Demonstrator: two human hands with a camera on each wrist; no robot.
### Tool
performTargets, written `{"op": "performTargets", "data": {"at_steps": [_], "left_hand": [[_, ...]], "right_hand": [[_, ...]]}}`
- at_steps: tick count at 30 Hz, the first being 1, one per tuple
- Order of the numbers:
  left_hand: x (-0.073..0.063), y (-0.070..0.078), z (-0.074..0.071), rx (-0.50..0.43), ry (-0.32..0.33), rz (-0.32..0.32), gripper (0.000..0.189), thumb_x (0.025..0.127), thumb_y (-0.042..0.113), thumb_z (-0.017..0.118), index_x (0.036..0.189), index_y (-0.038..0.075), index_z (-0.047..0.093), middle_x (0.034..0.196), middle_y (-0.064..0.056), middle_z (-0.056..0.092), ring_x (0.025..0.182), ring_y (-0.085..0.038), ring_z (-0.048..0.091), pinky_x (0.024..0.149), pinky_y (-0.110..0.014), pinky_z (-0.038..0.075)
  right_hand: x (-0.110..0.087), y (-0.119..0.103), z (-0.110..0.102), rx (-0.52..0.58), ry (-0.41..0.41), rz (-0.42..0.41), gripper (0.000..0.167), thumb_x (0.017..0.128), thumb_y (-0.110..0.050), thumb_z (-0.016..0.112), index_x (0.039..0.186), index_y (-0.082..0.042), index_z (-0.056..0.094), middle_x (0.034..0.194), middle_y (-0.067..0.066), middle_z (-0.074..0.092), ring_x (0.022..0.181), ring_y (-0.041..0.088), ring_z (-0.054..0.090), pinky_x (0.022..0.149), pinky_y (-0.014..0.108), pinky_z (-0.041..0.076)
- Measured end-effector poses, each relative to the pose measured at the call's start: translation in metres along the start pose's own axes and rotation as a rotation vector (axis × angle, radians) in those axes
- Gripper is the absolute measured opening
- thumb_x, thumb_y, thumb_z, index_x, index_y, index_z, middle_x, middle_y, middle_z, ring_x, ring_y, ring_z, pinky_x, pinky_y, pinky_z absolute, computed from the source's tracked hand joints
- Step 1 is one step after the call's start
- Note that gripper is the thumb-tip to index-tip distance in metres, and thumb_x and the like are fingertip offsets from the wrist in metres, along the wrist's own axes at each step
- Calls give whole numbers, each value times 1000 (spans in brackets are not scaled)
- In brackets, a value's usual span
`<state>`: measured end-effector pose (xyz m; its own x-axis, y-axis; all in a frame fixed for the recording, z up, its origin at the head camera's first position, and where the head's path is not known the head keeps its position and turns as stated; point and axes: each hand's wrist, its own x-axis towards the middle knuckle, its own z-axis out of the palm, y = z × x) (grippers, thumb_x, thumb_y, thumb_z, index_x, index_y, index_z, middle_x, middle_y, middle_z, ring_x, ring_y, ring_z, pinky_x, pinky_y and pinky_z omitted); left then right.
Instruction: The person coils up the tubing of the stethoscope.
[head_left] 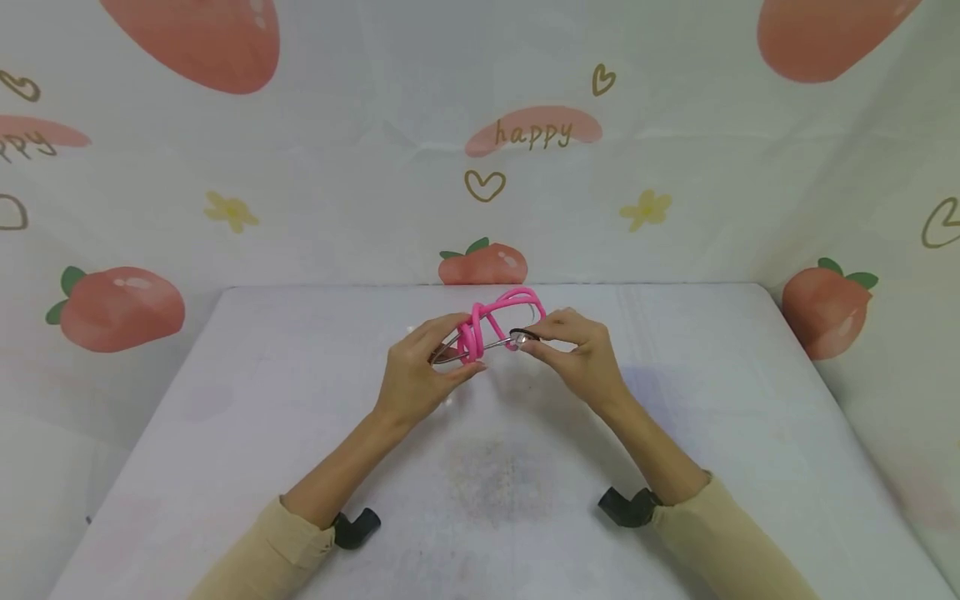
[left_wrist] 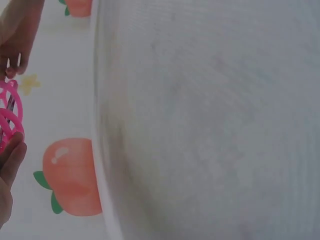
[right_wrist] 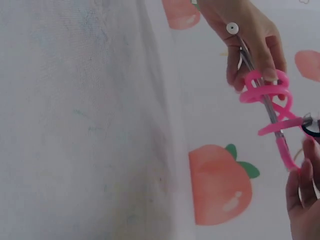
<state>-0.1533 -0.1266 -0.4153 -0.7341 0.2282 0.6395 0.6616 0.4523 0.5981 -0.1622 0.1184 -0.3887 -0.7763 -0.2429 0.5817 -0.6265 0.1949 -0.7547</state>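
Both hands hold a stethoscope [head_left: 472, 335] up over the far part of the table, its pink tubing wound in loops around the metal ear tubes [right_wrist: 270, 107]. My left hand [head_left: 420, 367] grips the coiled section and ear tubes between thumb and fingers. The thumb and fingertips of my right hand [head_left: 581, 346] pinch the silver, black-rimmed chest piece [head_left: 519, 338]. A pink loop [head_left: 521, 296] stands up between the hands. One white ear tip [right_wrist: 232, 28] shows beside the left hand in the right wrist view. In the left wrist view, the stethoscope is cut off by the edge.
A white cloth covers the table [head_left: 510, 533], with a faint stain near its middle. Behind it hangs a white curtain [head_left: 375, 192] printed with peaches, hearts and flowers. Black wrist mounts [head_left: 358, 528] sit at both sleeve cuffs.
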Motion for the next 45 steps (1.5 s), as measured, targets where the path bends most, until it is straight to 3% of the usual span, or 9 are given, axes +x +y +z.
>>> {"op": "performTargets", "data": {"at_steps": [7, 10, 13, 19, 26, 30, 35, 40, 45], "left_hand": [[4, 9, -2, -7, 16, 23, 70, 69, 17, 93, 132, 10, 64, 123, -6, 66, 100, -18, 68, 75, -27, 60], [3, 10, -2, -11, 19, 23, 70, 69, 18, 92, 132, 11, 63, 123, -6, 66, 100, -18, 67, 75, -28, 60], [2, 11, -2, -8, 12, 30, 71, 70, 18, 92, 134, 11, 62, 124, -6, 65, 101, -17, 67, 76, -27, 60], [2, 11, -2, -4, 6, 40, 71, 71, 20, 92, 135, 12, 62, 126, -5, 64, 102, -16, 67, 78, -24, 58], [1, 10, -1, 9, 8, 36, 71, 70, 20, 92, 134, 12, 62, 126, -5, 64, 101, -16, 67, 78, -23, 58], [1, 10, -1, 14, 11, 44, 71, 70, 17, 92, 134, 12, 62, 126, -6, 64, 101, -18, 68, 77, -27, 59], [1, 10, -1, 20, 13, 57, 72, 69, 17, 92, 134, 11, 62, 126, -6, 64, 101, -18, 68, 77, -28, 59], [0, 9, -1, 22, 1, 51, 70, 70, 19, 92, 134, 11, 62, 126, -6, 64, 101, -17, 68, 78, -27, 59], [-1, 9, -2, 33, -13, 37, 70, 71, 21, 91, 134, 11, 62, 127, -5, 64, 105, -17, 67, 79, -26, 59]], "right_hand": [[2, -24, 3, 55, 139, 81, 15, 79, 13, 76, 94, 12, 73, 119, 29, 54, 112, 38, 56, 92, 20, 51], [3, -23, 3, 138, 147, 133, 16, 85, 11, 71, 101, 14, 71, 128, 28, 54, 114, 36, 60, 91, 27, 55], [3, -20, 4, 190, 156, 164, 22, 86, 10, 69, 108, 17, 68, 127, 27, 58, 107, 31, 65, 83, 31, 58], [2, -17, 9, 170, 222, 172, 28, 86, 8, 71, 113, 12, 69, 122, 25, 65, 102, 13, 68, 82, 30, 58], [0, -14, 19, 112, 307, 22, 30, 80, 16, 72, 110, 16, 68, 108, 29, 69, 94, 10, 70, 79, 28, 59], [-2, -1, 23, 107, 348, -3, 30, 79, 17, 73, 109, 11, 70, 100, 23, 71, 89, 12, 69, 78, 29, 59], [-5, 12, 25, 171, 381, 25, 30, 80, 12, 75, 109, 5, 71, 100, 19, 72, 88, 18, 69, 77, 32, 60], [-8, 16, 26, 224, 407, 76, 37, 82, 9, 76, 108, 13, 49, 110, 23, 69, 93, 22, 71, 74, 34, 61], [-5, 17, 18, 305, 292, 265, 38, 86, -1, 75, 116, 8, 54, 112, 20, 69, 92, 23, 71, 77, 37, 60]]}}
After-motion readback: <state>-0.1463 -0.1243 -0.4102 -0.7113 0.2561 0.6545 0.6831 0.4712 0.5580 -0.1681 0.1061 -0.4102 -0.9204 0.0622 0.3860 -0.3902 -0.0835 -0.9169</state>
